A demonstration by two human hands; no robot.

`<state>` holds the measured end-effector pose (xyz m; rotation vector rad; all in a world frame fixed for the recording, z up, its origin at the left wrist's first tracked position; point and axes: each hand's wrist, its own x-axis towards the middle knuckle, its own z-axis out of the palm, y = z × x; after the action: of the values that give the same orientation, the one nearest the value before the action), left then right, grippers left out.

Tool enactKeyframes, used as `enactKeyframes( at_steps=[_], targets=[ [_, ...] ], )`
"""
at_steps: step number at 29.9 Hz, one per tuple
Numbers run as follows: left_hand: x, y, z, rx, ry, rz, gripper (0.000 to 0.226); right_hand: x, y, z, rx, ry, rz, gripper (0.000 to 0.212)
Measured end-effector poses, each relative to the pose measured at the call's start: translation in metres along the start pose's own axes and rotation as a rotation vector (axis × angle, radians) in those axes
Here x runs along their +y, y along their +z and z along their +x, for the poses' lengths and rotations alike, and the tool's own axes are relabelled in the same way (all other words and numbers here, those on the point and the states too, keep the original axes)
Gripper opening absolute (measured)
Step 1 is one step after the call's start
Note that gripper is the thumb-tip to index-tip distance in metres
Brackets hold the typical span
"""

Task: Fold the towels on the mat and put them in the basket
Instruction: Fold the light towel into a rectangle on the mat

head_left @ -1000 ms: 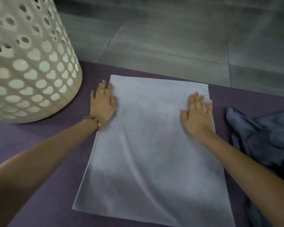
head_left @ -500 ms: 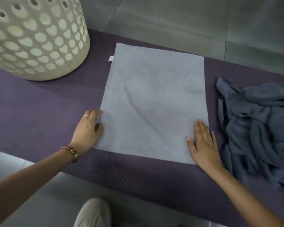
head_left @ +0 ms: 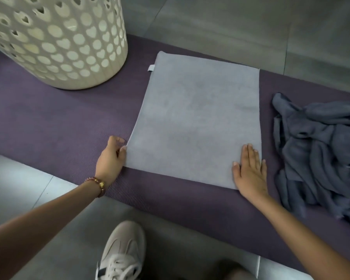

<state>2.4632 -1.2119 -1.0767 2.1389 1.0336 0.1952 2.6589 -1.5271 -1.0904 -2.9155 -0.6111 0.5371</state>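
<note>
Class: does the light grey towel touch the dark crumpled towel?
Apart. Head view shows purple mat between the light grey towel and the dark crumpled towel.

A pale laced sneaker (head_left: 122, 253) rests on the grey tiled floor (head_left: 230, 23).

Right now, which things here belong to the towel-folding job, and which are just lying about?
Part of the job: light grey towel, spread flat; crumpled dark grey towel; white basket; purple mat; left hand at the towel's near corner; right hand flat on it.
Just there: shoe; bracelet; grey floor tiles.
</note>
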Motion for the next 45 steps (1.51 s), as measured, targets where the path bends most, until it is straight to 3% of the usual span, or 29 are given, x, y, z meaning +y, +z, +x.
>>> enactKeyframes(
  at_steps=[4,6,9,11,14,21,23,25,28,33,40,45],
  targets=[
    [0.008,0.001,-0.001,0.101,-0.002,0.135,0.027,-0.002,0.0,-0.001,0.036,-0.009,-0.085,0.066],
    [0.017,0.004,-0.002,0.096,0.278,0.299,0.038,-0.009,-0.003,-0.006,0.103,-0.159,-0.095,0.071],
    [0.019,0.017,-0.002,-0.156,0.849,0.619,0.056,-0.023,-0.002,-0.017,0.113,-0.483,-0.189,0.063],
    [0.009,0.03,-0.003,-0.296,0.999,0.78,0.06,-0.02,0.005,-0.021,0.058,-0.581,-0.25,0.06],
    [-0.011,0.032,-0.001,-0.329,0.907,0.847,0.062,0.006,0.016,-0.032,-0.02,-0.516,-0.26,0.059],
    [-0.034,-0.002,0.007,-0.32,0.917,0.833,0.061,0.058,0.017,-0.061,0.084,-0.191,-0.086,0.067],
    [-0.036,-0.01,0.01,-0.287,0.979,0.841,0.064,0.055,0.011,-0.061,0.178,-0.239,-0.093,0.06],
    [-0.034,-0.014,0.011,-0.277,1.043,0.834,0.07,0.051,0.008,-0.058,0.274,-0.42,-0.132,0.046],
    [-0.02,-0.016,0.008,-0.362,1.012,0.709,0.079,0.048,0.003,-0.054,0.329,-0.607,-0.13,0.034],
    [-0.002,-0.016,0.001,-0.321,0.963,0.737,0.075,0.056,-0.003,-0.05,0.303,-0.603,-0.095,0.031],
    [0.009,-0.013,0.001,-0.261,0.962,0.742,0.056,0.07,-0.008,-0.052,0.291,-0.413,0.032,0.031],
    [0.018,-0.017,0.011,-0.248,0.949,0.721,0.042,0.065,-0.023,-0.044,0.301,-0.529,-0.023,0.024]
  ],
)
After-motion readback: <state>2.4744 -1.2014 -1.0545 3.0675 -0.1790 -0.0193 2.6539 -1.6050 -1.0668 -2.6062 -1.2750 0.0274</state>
